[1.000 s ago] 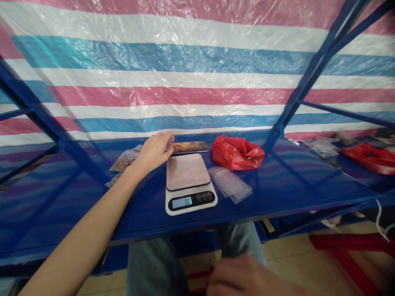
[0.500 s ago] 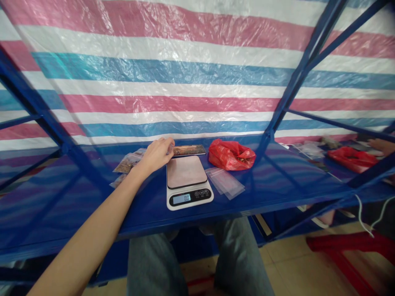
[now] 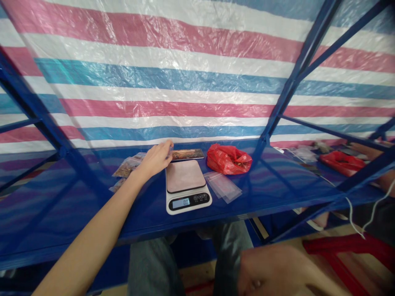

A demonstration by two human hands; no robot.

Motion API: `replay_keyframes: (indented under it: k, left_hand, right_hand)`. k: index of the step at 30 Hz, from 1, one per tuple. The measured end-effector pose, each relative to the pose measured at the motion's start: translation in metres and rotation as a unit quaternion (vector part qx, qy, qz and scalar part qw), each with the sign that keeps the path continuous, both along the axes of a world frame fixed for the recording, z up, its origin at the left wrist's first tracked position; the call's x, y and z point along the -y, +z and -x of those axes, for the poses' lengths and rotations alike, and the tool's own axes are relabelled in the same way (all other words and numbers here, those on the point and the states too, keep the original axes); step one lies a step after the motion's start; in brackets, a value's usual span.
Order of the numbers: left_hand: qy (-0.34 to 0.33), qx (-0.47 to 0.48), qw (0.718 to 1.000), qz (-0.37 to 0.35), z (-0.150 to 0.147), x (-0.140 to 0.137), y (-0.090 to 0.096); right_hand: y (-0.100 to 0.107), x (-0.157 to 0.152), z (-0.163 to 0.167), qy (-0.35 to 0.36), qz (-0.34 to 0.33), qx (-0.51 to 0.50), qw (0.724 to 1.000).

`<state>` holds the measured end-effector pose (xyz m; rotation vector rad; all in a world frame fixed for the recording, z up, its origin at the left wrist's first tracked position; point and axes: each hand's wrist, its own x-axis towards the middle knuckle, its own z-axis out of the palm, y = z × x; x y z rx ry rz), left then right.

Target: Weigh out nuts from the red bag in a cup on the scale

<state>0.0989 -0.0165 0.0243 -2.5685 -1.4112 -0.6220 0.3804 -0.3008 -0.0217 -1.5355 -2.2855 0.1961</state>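
the left hand (image 3: 156,158) reaches to the far side of the blue counter (image 3: 277,185), its grip curled with fingertips on the left end of a flat printed packet (image 3: 187,154) lying just beyond the white scale (image 3: 187,187); whether it actually pinches the packet cannot be told. the right hand (image 3: 277,273) is low and near, blurred, holding nothing visible. a red bag (image 3: 227,159) and clear pouches (image 3: 222,186) lie right of the scale.

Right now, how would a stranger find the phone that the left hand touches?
Start at the white kitchen scale on the blue shelf. Just behind it lies the phone, the left hand at its end. It is the only flat dark slab there.
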Motion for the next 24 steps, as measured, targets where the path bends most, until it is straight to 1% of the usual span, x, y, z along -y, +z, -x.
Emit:
replay_keyframes:
  k: [2,4,6,8,10,11,13,15,17,21,23,24]
  left_hand:
    - [0.008,-0.004,1.0,-0.002,0.004,-0.001,0.001]
    - [0.022,-0.006,1.0,-0.004,0.009,-0.002,0.003]
    - [0.04,-0.005,0.999,-0.004,0.015,-0.004,0.005]
    - [0.058,-0.001,0.998,-0.003,0.02,-0.005,0.007]
    - [0.073,0.005,0.997,-0.002,0.025,-0.005,0.01]
    - [0.082,0.005,0.997,-0.002,0.026,-0.005,0.011]
    - [0.103,-0.013,0.995,-0.003,0.029,-0.005,0.013]
    - [0.122,-0.045,0.992,-0.008,0.031,-0.004,0.016]
    - [0.127,-0.067,0.99,-0.01,0.032,-0.005,0.018]
    - [0.115,-0.068,0.991,0.01,0.038,-0.014,0.013]
    - [0.096,-0.064,0.992,0.044,0.042,-0.016,0.013]
    - [0.084,-0.061,0.992,0.065,0.046,-0.013,0.015]
  right_hand:
    - [0.028,-0.054,-0.026,0.0,0.005,-0.012,1.0]
    - [0.059,-0.114,-0.057,-0.011,-0.008,-0.032,0.999]
    - [0.082,-0.17,-0.088,-0.02,-0.023,-0.053,0.998]
    - [0.091,-0.216,-0.113,-0.019,-0.028,-0.07,0.997]
    - [0.088,-0.249,-0.127,-0.008,-0.007,-0.067,0.998]
    - [0.083,-0.261,-0.129,-0.011,0.007,-0.044,0.999]
    - [0.072,-0.277,-0.128,-0.052,0.0,0.032,0.998]
    - [0.062,-0.283,-0.123,-0.109,-0.037,0.103,0.988]
    - [0.057,-0.281,-0.118,-0.139,-0.084,0.125,0.979]
    - [0.054,-0.273,-0.115,-0.132,-0.186,0.059,0.972]
    - [0.056,-0.269,-0.115,-0.117,-0.221,0.006,0.968]
    - [0.058,-0.266,-0.114,-0.105,-0.235,-0.029,0.966]
